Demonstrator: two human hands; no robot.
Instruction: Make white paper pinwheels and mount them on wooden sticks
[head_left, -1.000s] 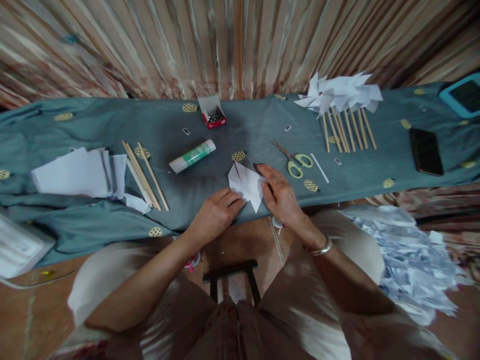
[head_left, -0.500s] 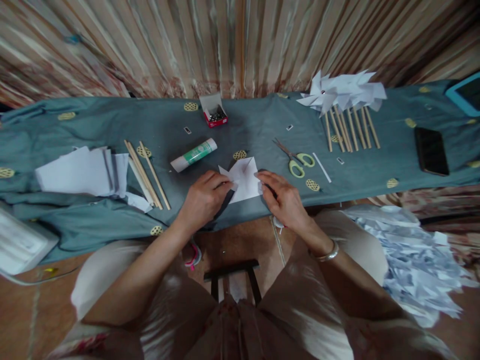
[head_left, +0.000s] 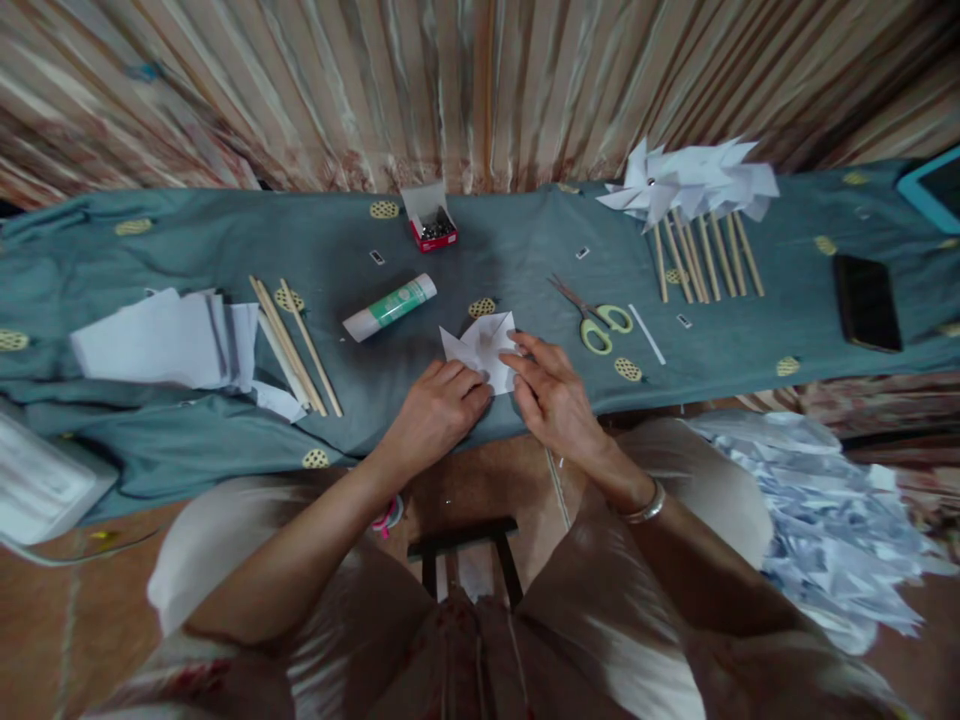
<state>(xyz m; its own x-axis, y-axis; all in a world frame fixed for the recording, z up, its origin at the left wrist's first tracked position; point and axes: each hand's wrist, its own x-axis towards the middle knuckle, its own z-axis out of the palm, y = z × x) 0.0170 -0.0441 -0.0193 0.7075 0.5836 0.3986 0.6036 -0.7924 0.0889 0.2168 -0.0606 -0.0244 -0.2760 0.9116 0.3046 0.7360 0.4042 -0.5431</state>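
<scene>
A white sheet of paper (head_left: 489, 340), partly folded, with pointed corners standing up like a pinwheel's, lies at the table's front edge between my hands. My left hand (head_left: 442, 408) is closed on its lower left part, fingers curled over the folded edge. From the right, my right hand (head_left: 556, 398) holds the sheet, index and middle fingertips resting on top and the thumb low at its right edge. Beyond my left hand lies a green and white glue stick (head_left: 397, 305). Scissors (head_left: 598, 322) with green handles lie beyond my right hand.
An open box of pins (head_left: 435, 232) stands at the back. Wooden sticks (head_left: 289, 345) and stacked paper (head_left: 146, 340) are at left. Finished paper pinwheels (head_left: 694, 185) on sticks and a phone (head_left: 866, 302) are at right. Many paper pieces (head_left: 817, 520) lie beside my right leg.
My left hand has moved right and slightly down along the paper's lower edge. My right hand has shifted left, its fingertips now over the sheet. More of the paper is covered.
</scene>
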